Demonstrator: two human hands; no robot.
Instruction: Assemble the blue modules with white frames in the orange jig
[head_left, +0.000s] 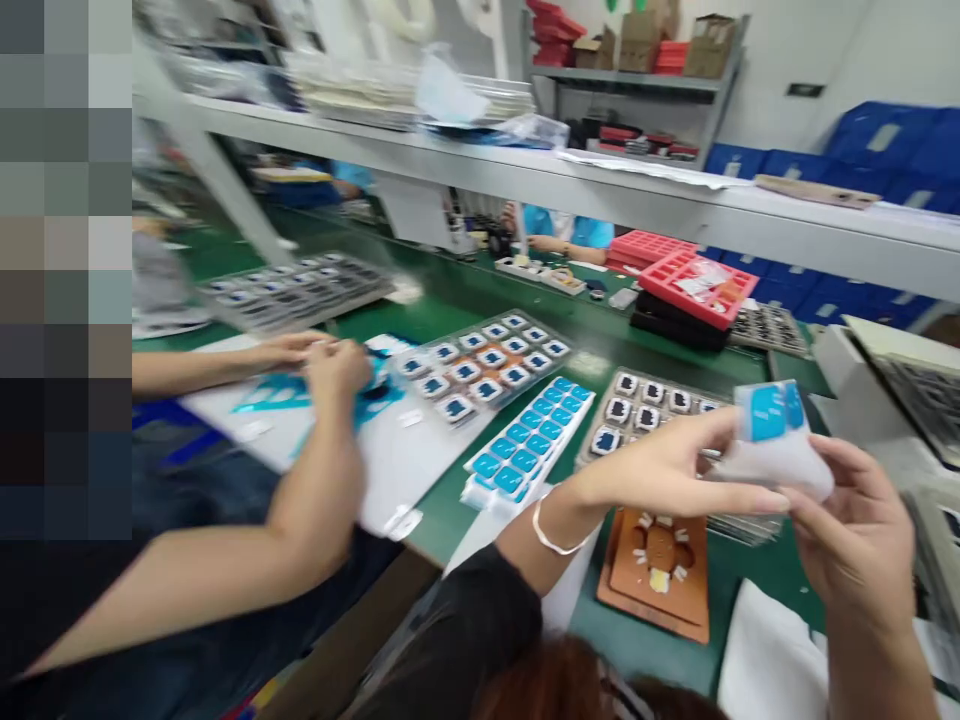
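Both of my hands hold a curled white sheet with blue labels (772,445) at the right of the head view. My left hand (675,465) pinches its left side, and my right hand (862,520) grips its right and lower edge. Below my left hand lies an orange-brown fixture (656,575) with small white pieces round its recess. Behind my left wrist is a clear tray of white and dark square parts (616,410). A stack of blue label sheets (529,440) lies left of that tray.
At the left, a co-worker's hands (334,365) work over a white sheet (427,465). Another clear tray of parts (491,357) stands mid-table. Red trays (697,285) are stacked behind. A shelf rail (637,195) crosses above; white cloth (772,650) lies front right.
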